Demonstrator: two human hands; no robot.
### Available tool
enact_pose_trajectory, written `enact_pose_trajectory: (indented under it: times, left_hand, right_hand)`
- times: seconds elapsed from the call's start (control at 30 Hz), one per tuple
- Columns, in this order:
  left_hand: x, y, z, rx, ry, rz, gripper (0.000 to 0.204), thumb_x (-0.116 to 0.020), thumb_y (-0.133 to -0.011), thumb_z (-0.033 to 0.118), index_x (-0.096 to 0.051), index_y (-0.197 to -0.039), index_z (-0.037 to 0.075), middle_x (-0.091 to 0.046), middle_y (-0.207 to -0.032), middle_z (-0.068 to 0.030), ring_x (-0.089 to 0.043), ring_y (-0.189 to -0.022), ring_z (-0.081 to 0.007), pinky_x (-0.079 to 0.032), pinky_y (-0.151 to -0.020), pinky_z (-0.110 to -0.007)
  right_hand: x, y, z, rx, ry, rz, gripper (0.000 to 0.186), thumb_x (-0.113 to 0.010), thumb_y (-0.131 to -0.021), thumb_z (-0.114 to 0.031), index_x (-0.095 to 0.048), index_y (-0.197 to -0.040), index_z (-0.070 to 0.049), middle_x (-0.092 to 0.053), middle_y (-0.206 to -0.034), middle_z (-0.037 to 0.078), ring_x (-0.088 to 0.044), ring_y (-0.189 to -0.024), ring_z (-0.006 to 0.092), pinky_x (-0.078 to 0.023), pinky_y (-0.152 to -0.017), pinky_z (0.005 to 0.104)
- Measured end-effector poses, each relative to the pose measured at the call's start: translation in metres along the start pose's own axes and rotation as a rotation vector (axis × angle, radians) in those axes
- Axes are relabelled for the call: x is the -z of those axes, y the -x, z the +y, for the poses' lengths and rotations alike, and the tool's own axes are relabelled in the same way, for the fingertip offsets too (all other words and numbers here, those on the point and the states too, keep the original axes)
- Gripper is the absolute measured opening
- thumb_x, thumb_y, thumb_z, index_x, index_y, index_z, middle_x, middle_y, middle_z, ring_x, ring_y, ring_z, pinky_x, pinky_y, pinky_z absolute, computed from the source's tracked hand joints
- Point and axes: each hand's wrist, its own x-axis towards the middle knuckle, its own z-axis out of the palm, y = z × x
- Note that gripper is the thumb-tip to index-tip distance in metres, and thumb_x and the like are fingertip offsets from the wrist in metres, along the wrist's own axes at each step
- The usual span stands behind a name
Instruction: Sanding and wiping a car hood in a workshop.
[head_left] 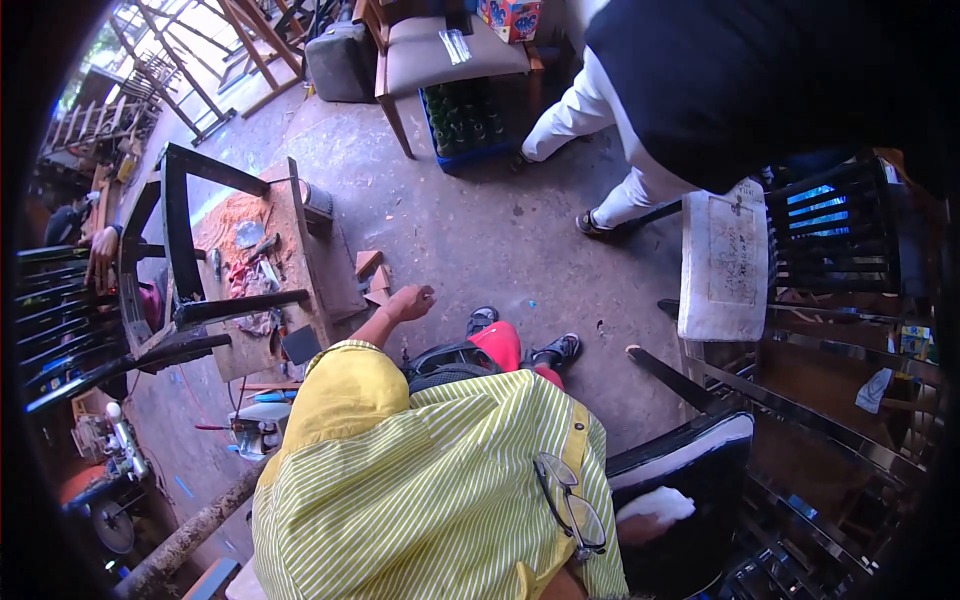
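Note:
My right hand (638,528) is closed round a white wad of cloth (668,503). It rests against a glossy black wooden panel (680,550), which looks like part of a chair. A pale band runs along the panel's far edge. Out in front of me on the left, my left hand (408,302) is held over the floor, its fingers loosely bent and apart, with nothing in them. Small brown wood pieces (370,268) lie on the floor just beyond it. My sleeve and shirt hide the right forearm.
A low wooden bench (310,260) with sawdust and tools stands left, a black chair frame (180,230) on it. Another person's hand (103,255) touches black slats there. A person in pale trousers (570,120) stands ahead. Right are a white cushioned seat (725,270) and black furniture parts.

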Motion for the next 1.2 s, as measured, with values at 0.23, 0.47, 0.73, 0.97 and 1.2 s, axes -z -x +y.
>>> enact_pose_trajectory:
  times: [0.23, 0.47, 0.73, 0.97, 1.2]
  left_hand:
    - [0.0, -0.002, -0.011, -0.024, -0.004, -0.064, 0.027, -0.047, -0.078, 0.025, -0.059, -0.085, 0.002, -0.058, -0.081, -0.0226, -0.056, -0.077, -0.0369, -0.045, -0.068, -0.041]
    - [-0.016, -0.003, -0.03, -0.182, -0.322, -0.097, 0.026, -0.046, -0.079, 0.025, -0.059, -0.084, 0.003, -0.059, -0.076, -0.0208, -0.057, -0.071, -0.0356, -0.045, -0.063, -0.04]
    - [-0.027, 0.003, 0.01, -0.123, -0.203, -0.108, 0.024, -0.051, -0.079, 0.02, -0.057, -0.092, 0.0, -0.059, -0.088, -0.016, -0.057, -0.082, -0.0288, -0.044, -0.072, -0.033]
    - [-0.022, 0.004, 0.082, -0.404, -0.206, -0.149, 0.018, -0.049, -0.079, 0.013, -0.055, -0.09, 0.001, -0.057, -0.088, -0.0169, -0.054, -0.084, -0.034, -0.044, -0.07, -0.037]
    - [-0.032, -0.011, 0.138, -0.102, -0.267, -0.204, 0.031, -0.044, -0.086, 0.023, -0.052, -0.106, 0.001, -0.056, -0.098, -0.0209, -0.055, -0.092, -0.0292, -0.043, -0.077, -0.036]
  right_hand:
    - [-0.02, 0.01, -0.019, -0.021, 0.508, -0.462, 0.05, -0.037, -0.088, -0.029, -0.028, -0.127, 0.001, -0.039, -0.123, 0.021, -0.039, -0.112, 0.0326, -0.029, -0.094, 0.0411]
    - [-0.049, 0.001, -0.027, 0.043, 0.542, -0.14, 0.05, -0.034, -0.088, -0.033, -0.029, -0.128, -0.003, -0.036, -0.126, 0.015, -0.036, -0.115, 0.0292, -0.029, -0.095, 0.0395]
    - [-0.099, -0.108, -0.002, 0.289, 0.328, 0.023, 0.045, -0.037, -0.088, -0.032, -0.038, -0.122, -0.003, -0.036, -0.128, 0.014, -0.036, -0.116, 0.0297, -0.027, -0.096, 0.0409]
    - [-0.155, -0.251, 0.004, 0.307, 0.184, -0.086, 0.047, -0.034, -0.088, -0.034, -0.035, -0.126, -0.007, -0.033, -0.131, 0.014, -0.032, -0.119, 0.0288, -0.023, -0.099, 0.0393]
    - [-0.173, -0.309, -0.007, 0.209, 0.159, -0.057, 0.027, -0.038, -0.083, -0.032, -0.056, -0.088, -0.013, -0.056, -0.092, 0.005, -0.05, -0.091, 0.0239, -0.034, -0.081, 0.0416]
